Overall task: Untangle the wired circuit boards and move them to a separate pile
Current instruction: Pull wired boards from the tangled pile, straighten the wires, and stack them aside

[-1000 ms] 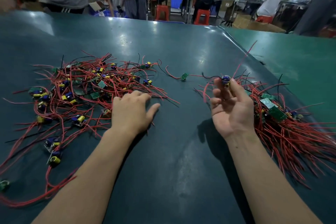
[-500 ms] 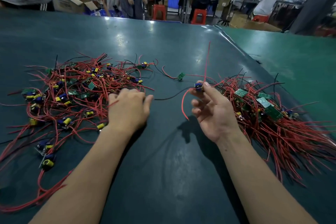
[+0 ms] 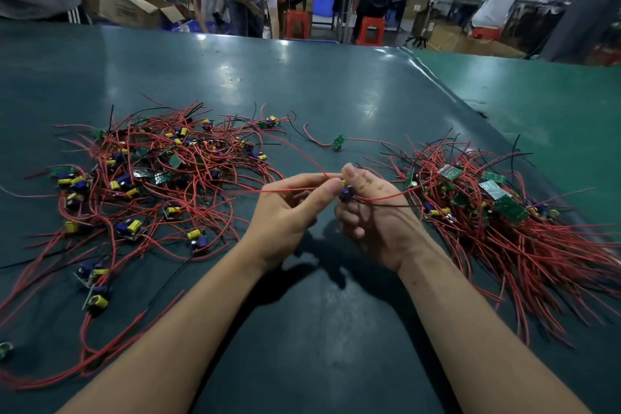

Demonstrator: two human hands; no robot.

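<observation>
Looking at this from my end, the messy pile (image 3: 151, 178) on the left side of the table (image 3: 302, 84) is a proper knot of red leads, blue and yellow parts and little green boards, so there's plenty left to sort. Just right of it, mid-table and near me, the left hand (image 3: 285, 212) is pinching a red wire (image 3: 289, 191) between thumb and forefinger, and that wire runs back left into the tangle. Right beside it, almost touching, the right hand (image 3: 373, 215) has its fingers curled around one small circuit board (image 3: 346, 193) with a blue part on it, its leads trailing off to the right. I'd say the step here is freeing this one board's wire from the heap. To do it well I'd slide the left pinch along the lead rather than yank, keep the board steady in the right hand, and watch whether the wire drags neighbours with it; if it does, lift it over them instead of pulling through. There's a stray board (image 3: 339, 142) sitting alone farther back between the two heaps, worth grabbing later. Once free, the board goes onto the sorted pile (image 3: 504, 212) on the right, where the leads lie roughly combed toward the near right, so I'd lay this one the same way.
</observation>
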